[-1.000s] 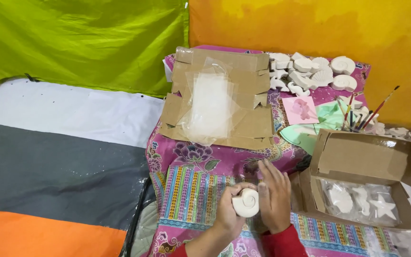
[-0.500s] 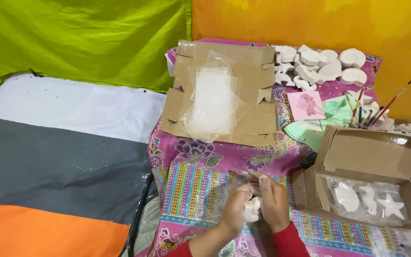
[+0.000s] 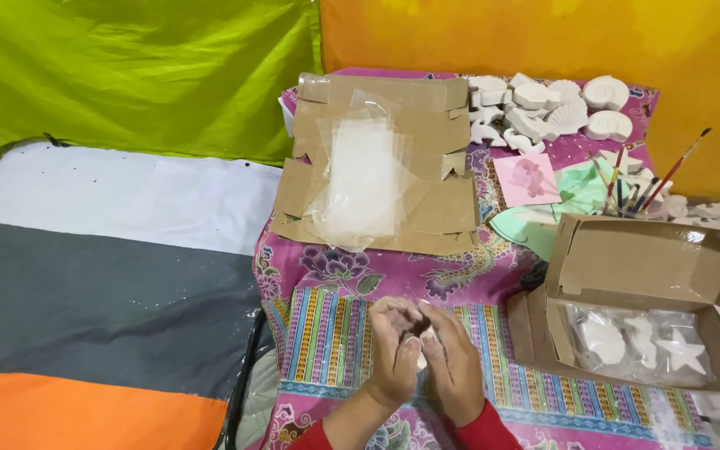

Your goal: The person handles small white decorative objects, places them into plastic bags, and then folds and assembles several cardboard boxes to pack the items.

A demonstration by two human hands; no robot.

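Both hands meet low in the head view, at about 6 o'clock, over the striped part of the patterned cloth [image 3: 327,333] that covers the worktop. The left hand [image 3: 395,350] and the right hand [image 3: 453,362] are cupped together, fingers curled inward, and their grip is clenched around a small white plaster piece [image 3: 420,354], of which only a sliver shows between the palms; its shape cannot be told.

At 3 o'clock from the hands, just beside them, stands an open cardboard box [image 3: 652,267] with its lid up; inside, under clear plastic, lie white plaster shapes [image 3: 639,346], one of them a star. At 12 o'clock lies a flattened cardboard sheet [image 3: 427,200] with clear plastic bags [image 3: 364,179] on top of it. At about 1 o'clock, far back by the orange wall, is a heap of white plaster shells [image 3: 560,112]. Nearer, between that heap and the box, are a pink card [image 3: 527,179] and several paintbrushes [image 3: 643,187] standing upright with red handles.
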